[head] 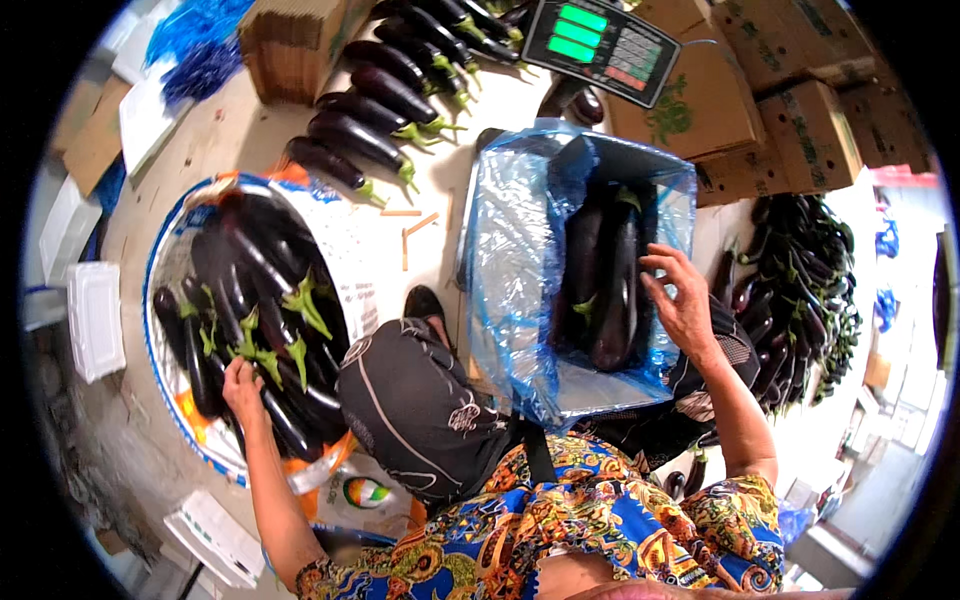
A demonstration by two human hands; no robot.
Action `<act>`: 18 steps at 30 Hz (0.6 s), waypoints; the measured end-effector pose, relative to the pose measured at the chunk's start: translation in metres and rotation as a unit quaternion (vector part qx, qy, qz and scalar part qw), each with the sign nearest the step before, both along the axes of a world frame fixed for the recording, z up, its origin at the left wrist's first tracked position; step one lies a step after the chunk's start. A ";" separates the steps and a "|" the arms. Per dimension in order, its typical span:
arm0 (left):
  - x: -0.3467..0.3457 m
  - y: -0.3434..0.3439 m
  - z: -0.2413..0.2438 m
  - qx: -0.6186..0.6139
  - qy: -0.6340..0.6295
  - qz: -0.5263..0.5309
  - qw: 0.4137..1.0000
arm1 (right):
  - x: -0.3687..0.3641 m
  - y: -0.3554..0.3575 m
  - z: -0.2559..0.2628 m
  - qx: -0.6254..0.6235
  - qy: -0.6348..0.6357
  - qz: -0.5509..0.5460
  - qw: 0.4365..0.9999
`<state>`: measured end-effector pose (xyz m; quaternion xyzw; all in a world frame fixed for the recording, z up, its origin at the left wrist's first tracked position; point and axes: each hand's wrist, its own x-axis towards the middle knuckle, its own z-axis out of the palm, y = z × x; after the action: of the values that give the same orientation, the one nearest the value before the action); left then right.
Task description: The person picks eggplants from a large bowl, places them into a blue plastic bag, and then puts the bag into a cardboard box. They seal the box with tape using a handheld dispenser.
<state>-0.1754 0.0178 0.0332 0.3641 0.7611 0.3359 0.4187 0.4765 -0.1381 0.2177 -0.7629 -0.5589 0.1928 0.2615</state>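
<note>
My left hand (pixel 244 394) reaches into a large round basket (pixel 150 300) at my left, filled with dark purple eggplants (pixel 236 262) with green stems. Its fingertips are at a green stem end; whether they grip it cannot be told. Before me stands an open box lined with blue plastic film (pixel 510 225), the film folded out over its sides. Several long eggplants (pixel 619 292) lie lengthwise inside. Over the box's right side hovers my right hand (pixel 679 300), fingers apart and holding nothing, close to the eggplants.
A digital scale display (pixel 600 49) rises behind the box. Rows of eggplants (pixel 367 139) lie on the floor beyond, near stacked flat cardboard (pixel 285 52). Cardboard cartons (pixel 810 135) are piled at the upper right, above a big eggplant heap (pixel 799 300). White foam boxes (pixel 96 322) stand far left.
</note>
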 end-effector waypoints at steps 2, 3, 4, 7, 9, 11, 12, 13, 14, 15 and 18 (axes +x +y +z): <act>0.014 0.011 0.002 0.021 0.043 0.006 0.999 | 0.002 -0.009 0.001 -0.006 -0.008 -0.010 1.000; 0.014 0.015 0.002 0.029 0.052 0.003 0.998 | 0.002 -0.013 -0.003 -0.006 -0.009 -0.012 1.000; 0.014 0.017 0.001 0.029 0.062 0.005 0.998 | 0.003 -0.016 -0.004 -0.011 -0.012 -0.011 1.000; 0.019 0.023 -0.002 0.031 0.097 0.009 0.995 | 0.006 -0.021 -0.007 -0.012 -0.012 -0.005 1.000; 0.023 0.025 -0.001 0.033 0.123 0.004 0.992 | 0.009 -0.021 -0.007 -0.010 0.000 -0.015 1.000; 0.030 0.024 0.000 0.040 0.090 0.021 0.995 | 0.011 -0.021 -0.007 -0.011 0.007 -0.019 1.000; 0.032 0.020 0.007 0.042 0.074 0.041 0.996 | 0.010 -0.019 -0.008 -0.012 0.010 -0.015 1.000; 0.032 0.017 0.012 0.044 0.057 0.063 0.995 | 0.010 -0.017 -0.008 -0.012 0.012 -0.009 1.000; 0.024 0.016 0.005 0.026 0.045 0.079 0.996 | 0.011 -0.016 -0.007 -0.022 -0.005 -0.005 1.000; 0.005 0.010 0.000 0.016 0.033 0.121 0.992 | 0.010 -0.011 -0.009 -0.019 -0.016 0.011 1.000; -0.031 -0.003 -0.017 0.080 -0.063 0.165 0.981 | 0.003 -0.014 -0.006 -0.037 0.008 -0.006 0.999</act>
<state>-0.2060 0.0144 0.0161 0.2444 0.7533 0.4826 0.3741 0.4794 -0.1517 0.2113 -0.7736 -0.5448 0.2180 0.2391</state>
